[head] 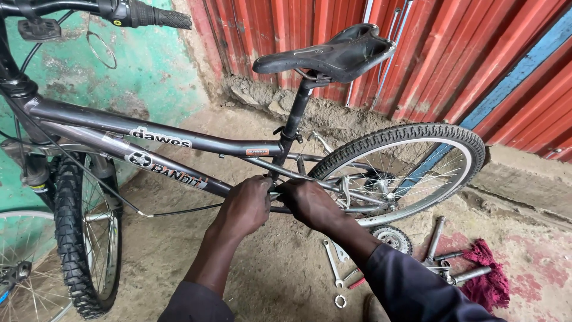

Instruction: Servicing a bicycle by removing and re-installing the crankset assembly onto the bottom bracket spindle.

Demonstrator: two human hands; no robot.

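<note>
Just below the seat post point(296, 113), your left hand point(246, 206) and right hand point(310, 203) are closed around the grey bicycle frame point(179, 138) near the bottom tube junction; keep both grips firm, wrists steady, clear of the rear wheel point(411, 164).

My left hand point(245, 206) and right hand point(310, 203) close side by side on the dark grey bicycle frame point(179, 138), low down where the seat tube meets the sloping down tube. The frame stands upright, its top tube running up and away to the left of my fingers. Straight above them the black saddle point(330, 52) sits on its post. Just right of my right fingers the rear wheel point(405, 170), with its knobbly black tyre and silver spokes, rests on the dirt.
</note>
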